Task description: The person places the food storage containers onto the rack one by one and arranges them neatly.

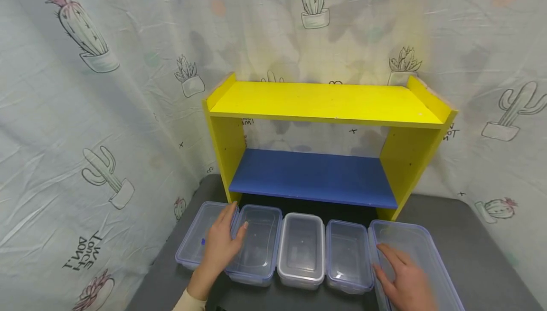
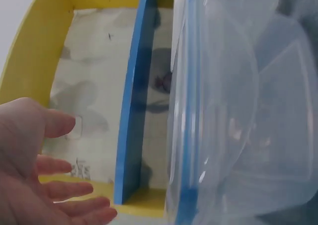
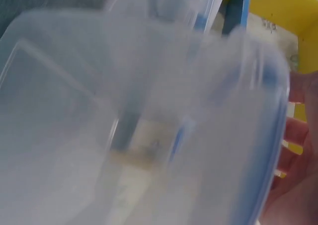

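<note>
A row of clear plastic food containers with lids stands on the dark table. My left hand [image 1: 220,244], its fingers extended, is over the leftmost blue-rimmed container [image 1: 194,242] and beside a second blue-rimmed container [image 1: 258,249]. In the middle is a container with a whitish rim [image 1: 301,249], and right of it a smaller blue-rimmed container [image 1: 349,254]. My right hand [image 1: 408,280] lies over the large container [image 1: 420,240] at the right end, fingers loosely spread; whether it touches the lid I cannot tell. Neither hand grips anything.
Behind the row stands a yellow shelf unit [image 1: 325,102] with a blue middle board [image 1: 314,178]. A pale curtain [image 1: 141,111] printed with cacti hangs behind and to the left. The dark table [image 1: 466,235] extends to the right.
</note>
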`<state>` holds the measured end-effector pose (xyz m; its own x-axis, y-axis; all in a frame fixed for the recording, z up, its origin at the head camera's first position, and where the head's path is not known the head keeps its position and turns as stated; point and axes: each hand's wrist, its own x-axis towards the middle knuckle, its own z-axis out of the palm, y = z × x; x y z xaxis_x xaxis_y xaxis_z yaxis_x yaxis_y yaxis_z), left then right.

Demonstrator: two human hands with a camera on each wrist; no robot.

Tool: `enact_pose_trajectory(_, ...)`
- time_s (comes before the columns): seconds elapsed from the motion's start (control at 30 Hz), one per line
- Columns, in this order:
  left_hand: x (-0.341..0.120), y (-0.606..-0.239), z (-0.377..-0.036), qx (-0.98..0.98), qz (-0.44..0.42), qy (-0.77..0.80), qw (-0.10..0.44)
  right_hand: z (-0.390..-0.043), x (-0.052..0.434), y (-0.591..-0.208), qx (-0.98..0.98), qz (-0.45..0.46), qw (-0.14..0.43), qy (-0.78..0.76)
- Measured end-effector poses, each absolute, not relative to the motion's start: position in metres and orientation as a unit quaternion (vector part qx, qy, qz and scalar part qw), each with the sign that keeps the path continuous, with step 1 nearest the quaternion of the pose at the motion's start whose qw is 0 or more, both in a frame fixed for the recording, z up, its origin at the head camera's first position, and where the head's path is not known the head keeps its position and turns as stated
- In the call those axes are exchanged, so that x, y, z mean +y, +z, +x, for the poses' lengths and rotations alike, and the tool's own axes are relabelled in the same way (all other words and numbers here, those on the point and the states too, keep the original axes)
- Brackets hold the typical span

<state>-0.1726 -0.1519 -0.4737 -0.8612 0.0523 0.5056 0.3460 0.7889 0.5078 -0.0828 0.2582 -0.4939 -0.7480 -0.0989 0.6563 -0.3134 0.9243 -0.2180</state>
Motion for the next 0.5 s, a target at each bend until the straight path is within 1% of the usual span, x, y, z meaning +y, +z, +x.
enact_pose_trajectory(0.1, -0.161, -0.472, -0.185, -0.924, -0.101, -0.29, 0.229, -0.081, 0.269, -0.495, -0.936, 0.08, 0.304, 0.158)
enact_pose_trajectory(0.2, -0.172, -0.471, -0.197, -0.937, -0.095, -0.271, 0.198, -0.078, 0.281, -0.497, -0.957, 0.051, 0.247, 0.143)
enact_pose_trajectory(0.27, -0.178, -0.471, -0.204, -0.945, -0.085, -0.262, 0.177, -0.076, 0.287, -0.499, -0.966, 0.042, 0.221, 0.129)
enact_pose_trajectory(0.33, -0.184, -0.471, -0.209, -0.949, -0.074, -0.263, 0.16, -0.075, 0.293, -0.502, -0.97, 0.038, 0.207, 0.123)
enact_pose_trajectory(0.5, -0.193, -0.471, -0.224, -0.95, -0.056, -0.282, 0.12, -0.071, 0.307, -0.506, -0.971, 0.027, 0.205, 0.119)
